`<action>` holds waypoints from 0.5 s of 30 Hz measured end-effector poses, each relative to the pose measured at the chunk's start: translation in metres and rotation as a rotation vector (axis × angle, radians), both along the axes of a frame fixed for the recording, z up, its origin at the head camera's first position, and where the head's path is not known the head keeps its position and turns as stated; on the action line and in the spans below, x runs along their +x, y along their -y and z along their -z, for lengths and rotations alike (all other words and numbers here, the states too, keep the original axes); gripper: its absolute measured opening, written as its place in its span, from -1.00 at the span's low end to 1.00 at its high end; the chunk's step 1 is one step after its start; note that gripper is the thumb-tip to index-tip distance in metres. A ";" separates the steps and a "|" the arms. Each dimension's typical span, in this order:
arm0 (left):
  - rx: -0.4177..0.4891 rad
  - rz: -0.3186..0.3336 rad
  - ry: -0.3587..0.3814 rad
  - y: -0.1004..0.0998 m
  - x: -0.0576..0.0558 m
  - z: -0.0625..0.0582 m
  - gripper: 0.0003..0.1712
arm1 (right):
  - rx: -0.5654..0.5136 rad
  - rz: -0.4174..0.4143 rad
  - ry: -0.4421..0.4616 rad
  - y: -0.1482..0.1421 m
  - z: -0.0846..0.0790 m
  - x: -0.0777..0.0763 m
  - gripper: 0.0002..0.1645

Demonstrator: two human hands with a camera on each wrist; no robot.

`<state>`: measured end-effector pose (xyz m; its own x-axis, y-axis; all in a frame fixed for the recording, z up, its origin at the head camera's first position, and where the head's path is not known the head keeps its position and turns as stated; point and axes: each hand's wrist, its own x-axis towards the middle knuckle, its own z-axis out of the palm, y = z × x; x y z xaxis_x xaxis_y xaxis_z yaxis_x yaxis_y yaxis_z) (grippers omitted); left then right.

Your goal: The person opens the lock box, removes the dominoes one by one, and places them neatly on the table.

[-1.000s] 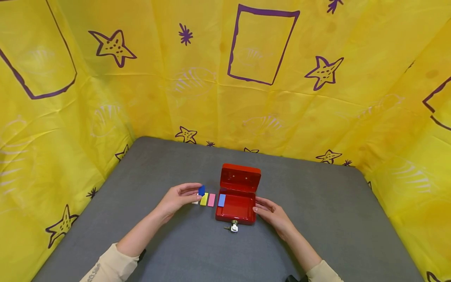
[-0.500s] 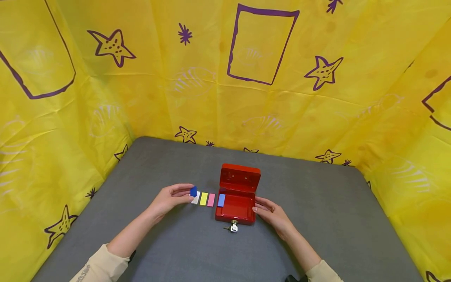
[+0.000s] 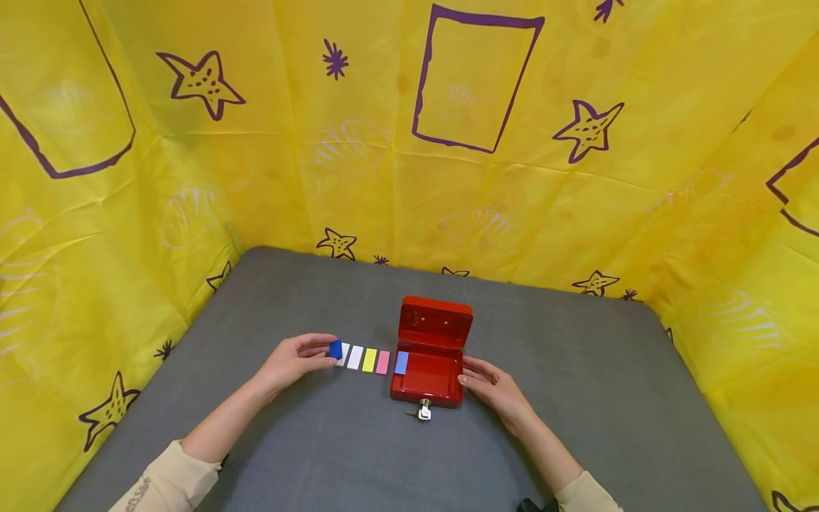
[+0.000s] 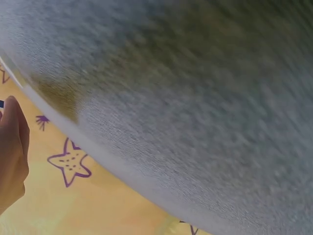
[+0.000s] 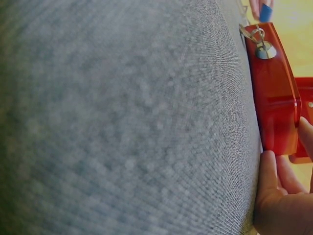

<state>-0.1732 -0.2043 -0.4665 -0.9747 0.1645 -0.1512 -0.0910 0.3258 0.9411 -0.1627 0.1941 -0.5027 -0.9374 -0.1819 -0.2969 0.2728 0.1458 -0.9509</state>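
Note:
My left hand pinches a small dark blue rectangular block between thumb and fingertips, at the left end of a row of similar blocks. In that row lie a partly hidden white block, a second white block, a yellow block and a pink block. To their right stands a red cash box, lid raised, with a light blue block at its inner left. My right hand holds the box's right side, thumb at the rim and fingers against the outer wall.
Keys hang from the lock on the box's front. The grey table is bordered at the back and sides by yellow cloth printed with purple stars. Only part of the left hand shows in the left wrist view.
My left hand has moved left along the row with the dark blue block, uncovering the white blocks. The right hand and the cash box have stayed in place.

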 end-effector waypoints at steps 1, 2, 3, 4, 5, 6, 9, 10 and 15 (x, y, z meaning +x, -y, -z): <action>-0.009 0.008 -0.014 0.002 -0.001 0.001 -0.40 | -0.002 0.003 0.002 0.000 0.000 0.000 -0.26; -0.010 0.015 -0.028 0.003 -0.001 0.002 -0.40 | -0.001 0.003 0.000 0.000 0.000 0.000 -0.25; -0.013 0.023 -0.042 0.004 -0.002 0.002 -0.40 | 0.000 0.003 -0.002 0.000 0.000 0.000 -0.25; -0.018 0.027 -0.052 0.006 -0.002 0.003 -0.40 | 0.000 0.002 -0.006 0.000 0.000 0.000 -0.25; -0.032 0.032 -0.061 0.007 -0.003 0.003 -0.41 | 0.000 0.003 -0.007 0.000 0.000 0.000 -0.25; -0.047 0.035 -0.067 0.008 -0.004 0.004 -0.41 | 0.000 0.004 -0.008 0.000 -0.001 0.000 -0.25; -0.097 0.054 -0.089 0.012 -0.006 0.004 -0.41 | 0.004 0.000 -0.014 0.000 0.000 0.000 -0.25; -0.113 0.062 -0.096 0.013 -0.006 0.005 -0.42 | 0.004 0.000 -0.012 0.000 0.000 0.000 -0.25; -0.172 0.118 -0.146 0.016 -0.010 0.007 -0.44 | -0.004 0.006 0.002 0.000 0.000 0.000 -0.24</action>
<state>-0.1833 -0.2203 -0.4737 -0.9639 0.2621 -0.0464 0.0894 0.4830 0.8710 -0.1630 0.1943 -0.5026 -0.9379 -0.1772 -0.2982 0.2758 0.1404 -0.9509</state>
